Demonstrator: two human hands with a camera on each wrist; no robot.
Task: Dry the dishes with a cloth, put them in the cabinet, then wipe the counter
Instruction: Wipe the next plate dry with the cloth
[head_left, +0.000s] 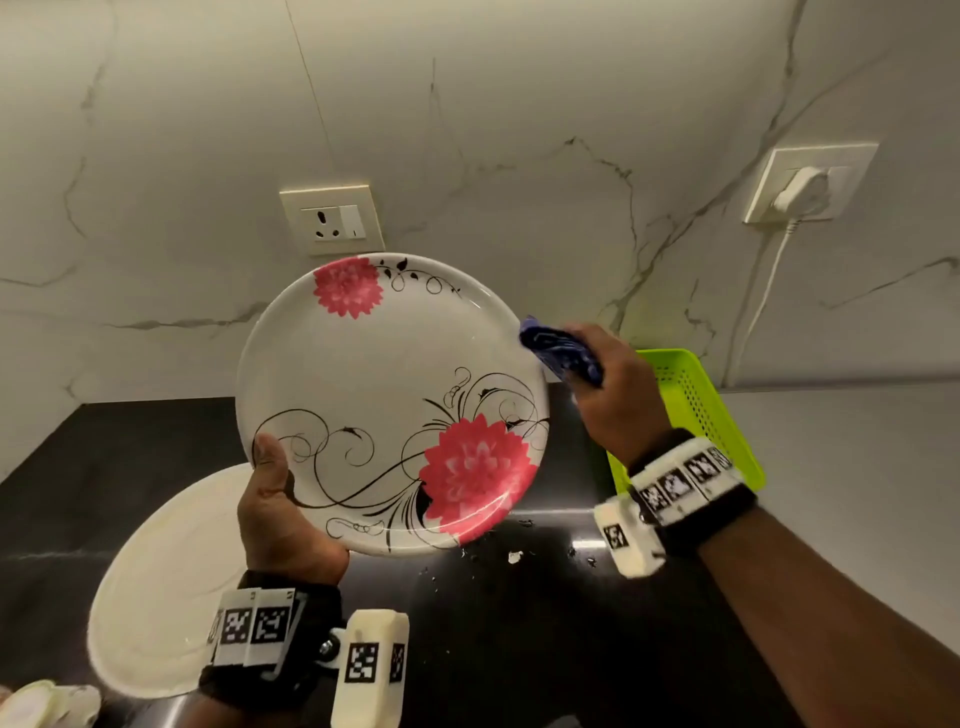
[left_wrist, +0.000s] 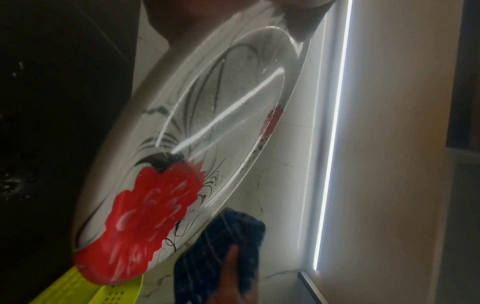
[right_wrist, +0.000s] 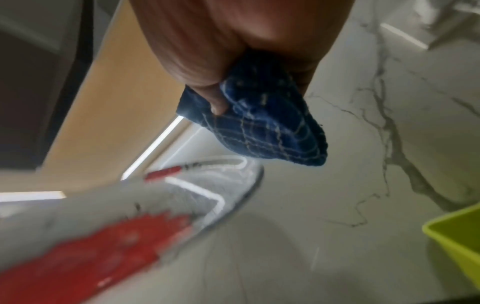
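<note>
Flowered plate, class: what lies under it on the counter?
Below the raised flowered plate, held by the left hand, lie a plain white plate, water droplets and a white scrap on the black counter. The plate hides the counter directly behind it.

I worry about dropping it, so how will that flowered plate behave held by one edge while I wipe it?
The flowered plate looks rigid, so it should not flex. Its glossy face shows streaks and droplets in the left wrist view, so it is probably slippery. The left hand holds only the lower rim, so pushing with the blue cloth at the far edge may lever it loose.
</note>
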